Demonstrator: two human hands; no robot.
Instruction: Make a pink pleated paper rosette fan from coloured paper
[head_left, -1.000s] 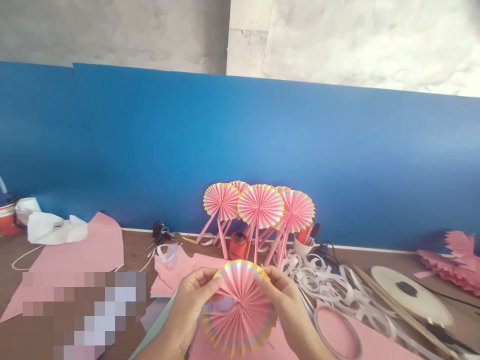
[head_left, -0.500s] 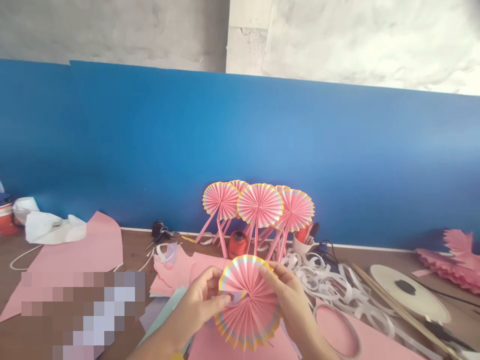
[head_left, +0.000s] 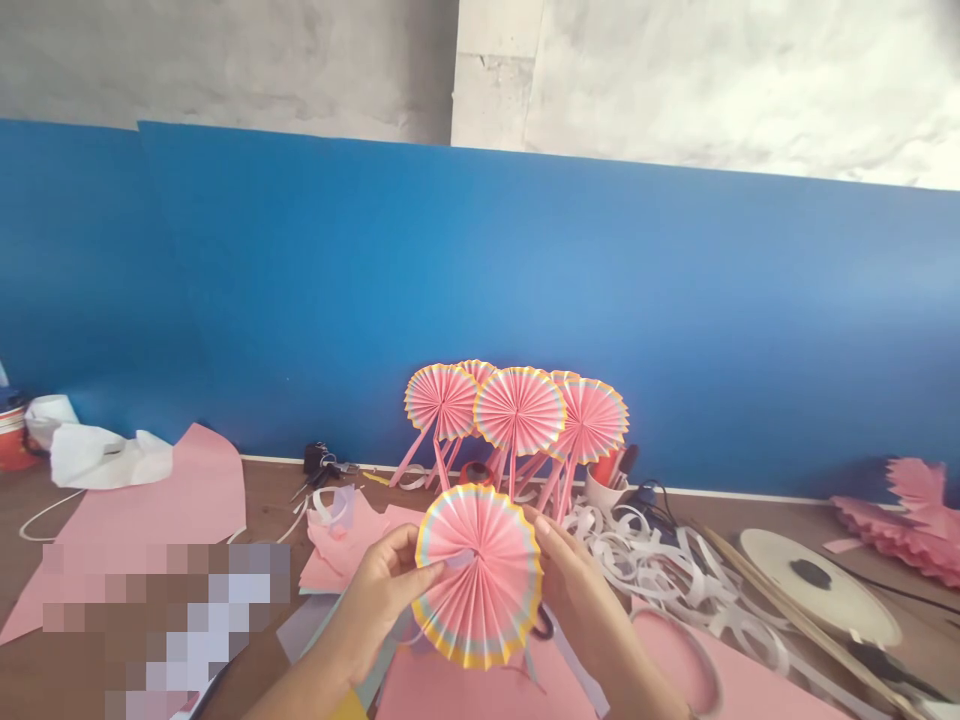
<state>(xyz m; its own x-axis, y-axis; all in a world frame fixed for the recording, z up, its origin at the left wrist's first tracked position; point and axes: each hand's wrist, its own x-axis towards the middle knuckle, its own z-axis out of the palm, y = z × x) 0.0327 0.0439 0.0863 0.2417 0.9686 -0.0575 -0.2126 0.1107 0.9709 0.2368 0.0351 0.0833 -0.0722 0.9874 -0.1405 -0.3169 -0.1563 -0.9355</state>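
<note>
A round pleated paper fan [head_left: 491, 610], pink with a yellow, white and blue rim, faces me above the table. My left hand [head_left: 382, 600] is closed on its left side, the thumb lying across the front. Near that thumb a small lilac paper piece [head_left: 460, 560] sits by the fan's centre. At the upper right rim is my right hand [head_left: 581, 585], its thumb and fingers stretched out; the fingertips reach the rim, partly hidden. A dark loop [head_left: 544, 625] shows beside the fan's lower right edge, and pink paper sheets [head_left: 442, 695] lie beneath.
Several finished-looking pink fans [head_left: 519, 408] on strips stand against the blue panel [head_left: 337, 270]. Curled white strips [head_left: 645, 560], wooden sticks [head_left: 795, 610], a round pale lid [head_left: 847, 590] and a tape ring [head_left: 679, 650] lie right. Pink paper [head_left: 172, 510] lies left.
The fan has moved up and a little left, and now faces me more squarely. My right thumb has come off its front to the rim. The left hand keeps its grip.
</note>
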